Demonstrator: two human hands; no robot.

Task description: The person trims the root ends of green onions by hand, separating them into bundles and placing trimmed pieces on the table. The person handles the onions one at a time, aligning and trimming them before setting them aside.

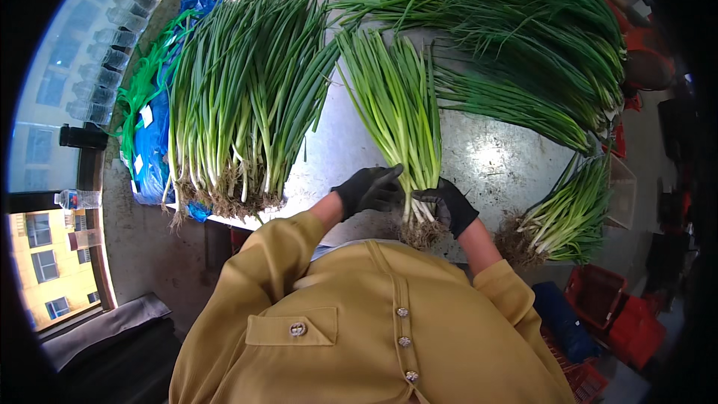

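Note:
A bunch of green onions (406,123) stands before me on the metal table (482,151), roots towards my body and leaves pointing away. My right hand (451,207), in a black glove, grips its white stems from the right, just above the roots. At the left side of the same stems is my left hand (370,191), also gloved in black. Its thumb and fingers are apart, with the fingertips at or touching the stems. Brown, tangled roots (420,233) hang below both hands, near the table's front edge.
Left, a wide row of green onions (247,106) lies beside blue plastic bags (151,151) and green ties (143,90). A large heap (505,22) covers the back right. A smaller pile (566,213) sits at the right edge. Red crates (594,297) stand below, right.

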